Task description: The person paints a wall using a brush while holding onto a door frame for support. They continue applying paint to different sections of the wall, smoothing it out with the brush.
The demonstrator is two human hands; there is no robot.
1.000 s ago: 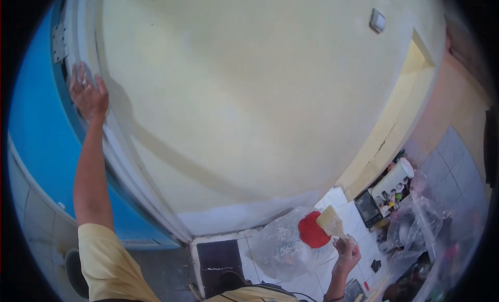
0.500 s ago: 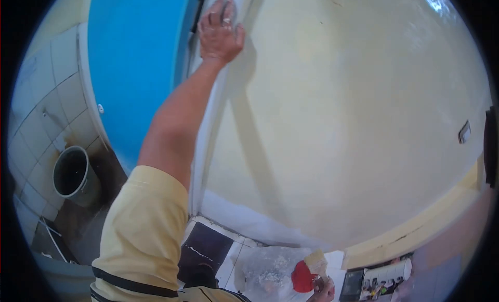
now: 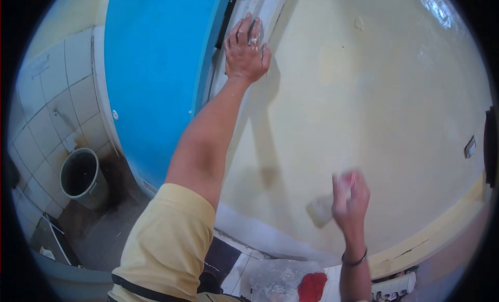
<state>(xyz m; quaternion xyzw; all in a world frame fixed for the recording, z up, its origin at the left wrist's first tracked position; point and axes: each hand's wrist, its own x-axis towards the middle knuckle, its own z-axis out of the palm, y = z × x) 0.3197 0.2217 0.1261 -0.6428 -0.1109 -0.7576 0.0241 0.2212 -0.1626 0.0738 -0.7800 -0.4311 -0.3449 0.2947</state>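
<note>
My left hand is raised and pressed flat against the white door frame, between the blue door and the cream wall. Its fingers are spread and dusted with white. My right hand is lifted in front of the lower wall and grips a paintbrush with pale bristles pointing left; it is blurred by motion. A red lid or container sits on a clear plastic sheet on the floor below.
A dark bucket stands on the tiled floor behind the blue door at left. A white light switch is on the wall at right. A white container stands by the skirting at bottom right.
My right hand has risen from the floor near the red lid up to the lower wall with the paintbrush. My left hand stays on the door frame.
</note>
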